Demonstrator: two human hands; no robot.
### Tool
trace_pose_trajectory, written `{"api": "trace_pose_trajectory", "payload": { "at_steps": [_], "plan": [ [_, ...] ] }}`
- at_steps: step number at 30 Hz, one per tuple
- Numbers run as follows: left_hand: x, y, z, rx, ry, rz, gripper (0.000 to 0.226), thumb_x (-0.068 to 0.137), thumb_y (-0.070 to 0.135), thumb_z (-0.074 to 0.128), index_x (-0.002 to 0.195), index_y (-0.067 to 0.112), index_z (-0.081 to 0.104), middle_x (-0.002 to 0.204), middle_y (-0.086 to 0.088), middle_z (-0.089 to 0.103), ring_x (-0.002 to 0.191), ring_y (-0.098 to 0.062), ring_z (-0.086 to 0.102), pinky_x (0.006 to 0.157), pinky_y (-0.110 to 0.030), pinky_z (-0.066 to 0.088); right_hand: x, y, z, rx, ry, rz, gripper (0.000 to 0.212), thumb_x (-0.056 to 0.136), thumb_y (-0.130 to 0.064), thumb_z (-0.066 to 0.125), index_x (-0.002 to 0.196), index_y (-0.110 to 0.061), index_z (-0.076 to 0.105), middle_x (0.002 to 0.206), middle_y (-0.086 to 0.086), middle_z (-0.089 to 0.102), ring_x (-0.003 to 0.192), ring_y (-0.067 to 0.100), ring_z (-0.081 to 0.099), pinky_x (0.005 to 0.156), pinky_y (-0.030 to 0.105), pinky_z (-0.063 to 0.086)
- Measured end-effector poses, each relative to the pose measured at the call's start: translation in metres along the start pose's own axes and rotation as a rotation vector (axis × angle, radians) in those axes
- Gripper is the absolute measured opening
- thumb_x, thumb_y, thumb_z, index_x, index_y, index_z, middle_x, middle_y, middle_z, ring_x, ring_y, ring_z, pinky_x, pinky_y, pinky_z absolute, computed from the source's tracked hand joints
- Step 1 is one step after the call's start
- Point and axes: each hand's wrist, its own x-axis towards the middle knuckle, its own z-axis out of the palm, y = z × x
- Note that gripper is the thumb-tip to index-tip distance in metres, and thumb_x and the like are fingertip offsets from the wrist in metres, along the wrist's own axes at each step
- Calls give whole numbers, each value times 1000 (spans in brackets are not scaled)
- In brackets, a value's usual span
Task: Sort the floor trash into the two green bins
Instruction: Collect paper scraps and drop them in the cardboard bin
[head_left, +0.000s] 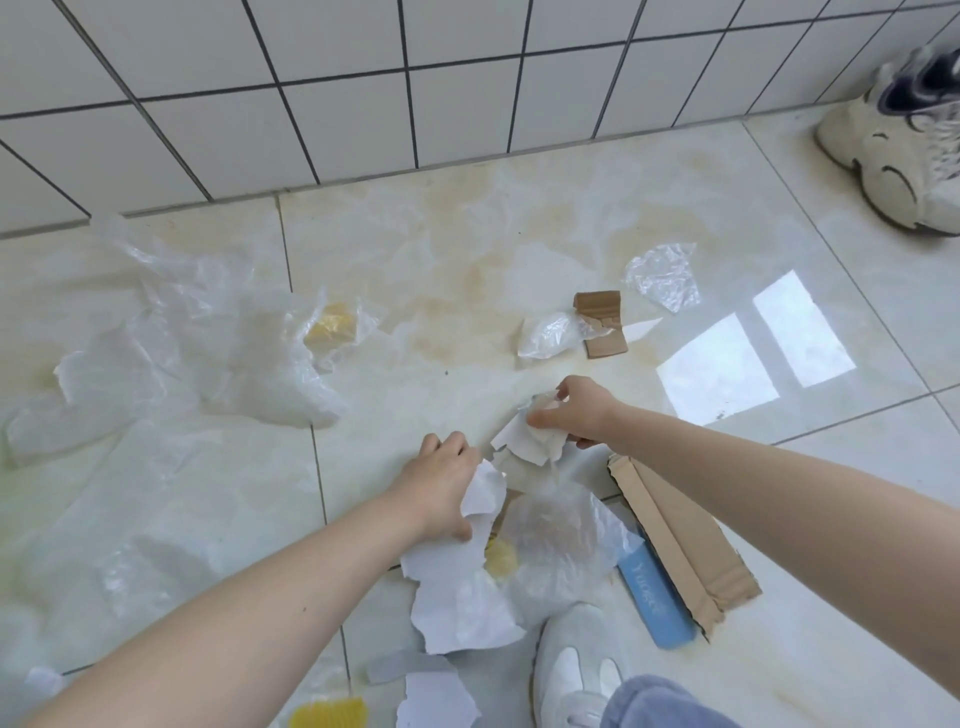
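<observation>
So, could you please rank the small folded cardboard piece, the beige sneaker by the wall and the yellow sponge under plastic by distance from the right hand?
From the right hand:
1. Cardboard piece, just beyond it.
2. Yellow sponge, off to the left.
3. Beige sneaker, far right corner.

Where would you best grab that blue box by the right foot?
Probably at its near end. The blue box lies flat and long on the floor; cardboard overlaps its right edge and plastic its far end. Come from above, pinching across its narrow width at the exposed near end.
</observation>
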Motion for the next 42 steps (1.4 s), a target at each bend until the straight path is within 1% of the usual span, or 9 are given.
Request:
{"api": "trace_pose_trajectory", "payload": {
  "at_steps": [6, 14, 20, 26, 29, 31, 34, 38, 42],
  "plan": [
    [-1, -6, 6, -84, 1, -44, 58, 68, 34, 76, 112, 15, 46, 111, -1, 45, 106, -23, 42, 85, -35, 44, 5, 8, 0, -89, 73, -26, 25, 82, -26, 69, 80, -5, 55, 75, 10, 52, 59, 20, 52, 46, 24, 46],
    [-4, -8, 2, -311, 55, -124, 44, 64, 29, 75, 68, 25, 31, 74, 8, 42, 76, -21, 47, 50, -26, 28, 5, 19, -15, -75, 185, 10, 24, 75, -20, 70, 74, -9, 49, 75, 11, 46, 64, 25, 56, 74, 46, 57],
    [-6, -18, -14, -389, 19, -149, 40, 68, 27, 76, 82, 19, 39, 83, 6, 42, 80, -18, 46, 50, -23, 32, 3, 14, -15, -1, 210, 7, 21, 79, -19, 68, 75, -9, 50, 77, 12, 49, 68, 30, 65, 77, 44, 59],
    [-27, -40, -52, -385, 65, -184, 43, 67, 27, 78, 67, 23, 36, 76, 5, 44, 70, -16, 46, 48, -24, 31, -9, -10, -22, 98, 200, -24, 26, 82, -17, 69, 92, 6, 64, 92, 16, 63, 79, 29, 68, 63, 29, 58],
    [-48, -52, -75, -391, 74, -224, 41, 67, 26, 79, 69, 20, 39, 75, 4, 46, 66, -14, 47, 48, -24, 34, -22, -29, -28, 162, 206, -66, 20, 81, -14, 68, 86, 4, 63, 94, 17, 63, 78, 27, 67, 67, 30, 59],
    [-68, -57, -92, -359, 78, -239, 38, 67, 27, 79, 75, 18, 44, 81, 1, 49, 73, -18, 51, 50, -26, 40, -34, -43, -33, 203, 195, -97, 19, 81, -14, 67, 85, 4, 63, 93, 16, 63, 76, 26, 66, 69, 31, 59],
    [-107, -62, -121, -280, 103, -265, 48, 68, 28, 79, 104, 8, 54, 101, -6, 57, 92, -25, 58, 68, -34, 53, -63, -69, -40, 185, 171, -162, 24, 81, -16, 68, 90, 6, 64, 92, 15, 62, 76, 26, 65, 71, 32, 58],
    [-166, -70, -159, -241, 150, -305, 43, 67, 25, 79, 91, 7, 48, 90, -7, 58, 82, -26, 60, 56, -28, 47, -119, -106, -44, 133, 141, -252, 26, 83, -19, 66, 93, 5, 63, 86, 12, 63, 69, 21, 65, 50, 17, 52],
    [-235, -78, -186, -257, 270, -341, 45, 66, 25, 80, 99, 7, 55, 93, -9, 61, 77, -24, 61, 59, -33, 52, -179, -141, -37, 107, 134, -369, 18, 85, -18, 66, 73, -5, 60, 69, 5, 58, 48, 5, 60, 41, 12, 44]
  ]
}}
